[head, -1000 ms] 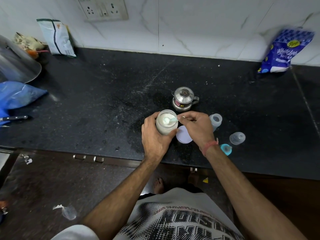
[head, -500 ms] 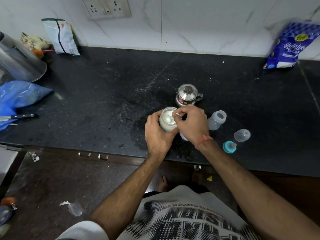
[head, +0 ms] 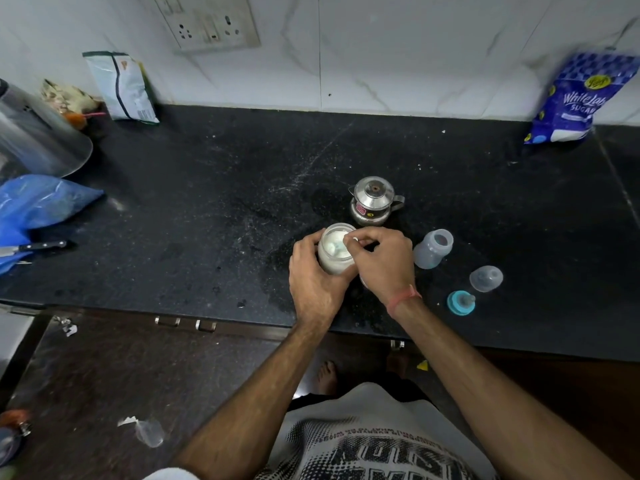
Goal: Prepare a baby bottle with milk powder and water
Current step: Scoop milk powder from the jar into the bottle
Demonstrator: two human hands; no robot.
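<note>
My left hand (head: 313, 282) is wrapped around an open glass jar of white milk powder (head: 334, 252) near the counter's front edge. My right hand (head: 381, 261) pinches a small white scoop (head: 348, 241) whose bowl sits down inside the jar. To the right stands the open, empty baby bottle (head: 433, 249). Further right lie its clear cap (head: 486, 278) and the teal ring with the teat (head: 461, 302). A small steel pot with a lid (head: 374, 206) stands just behind the jar. The jar's lid is mostly hidden under my right hand.
The black stone counter (head: 207, 209) runs to a white wall. A blue sugar bag (head: 578, 98) leans at the back right, a snack packet (head: 123, 86) at the back left. A blue plastic bag (head: 38, 206), a knife (head: 38, 247) and a clear bowl (head: 38, 136) lie at the left.
My right hand has lowered the scoop from the jar's rim down into the powder and closed over the jar's mouth. The left hand keeps its hold on the jar.
</note>
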